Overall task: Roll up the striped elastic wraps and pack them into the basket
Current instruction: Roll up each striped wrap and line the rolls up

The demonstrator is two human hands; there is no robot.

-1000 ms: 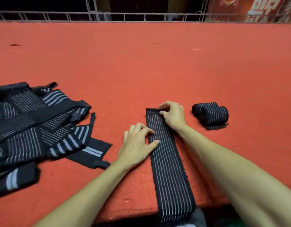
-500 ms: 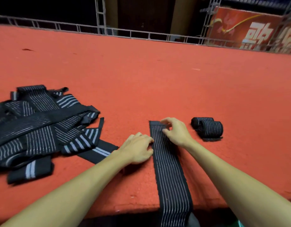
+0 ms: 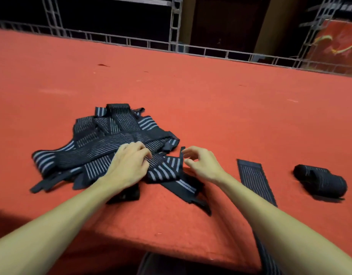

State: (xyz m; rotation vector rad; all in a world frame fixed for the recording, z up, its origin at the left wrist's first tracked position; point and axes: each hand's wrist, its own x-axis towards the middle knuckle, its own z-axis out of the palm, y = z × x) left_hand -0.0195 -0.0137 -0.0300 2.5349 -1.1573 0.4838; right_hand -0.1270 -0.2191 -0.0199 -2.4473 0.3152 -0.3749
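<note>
On the red table (image 3: 191,86), the tangled pile of striped wraps (image 3: 103,143) lies at ten o'clock, a flat wrap (image 3: 254,179) at four, and the rolled wraps (image 3: 321,181) at three; no basket shows. The left hand (image 3: 129,165) curls onto the pile, its grip unclear, and the right hand (image 3: 202,163) hovers beside it, loosely curled and empty. They seem to be choosing a wrap, which calls for teasing one strip free.
</note>
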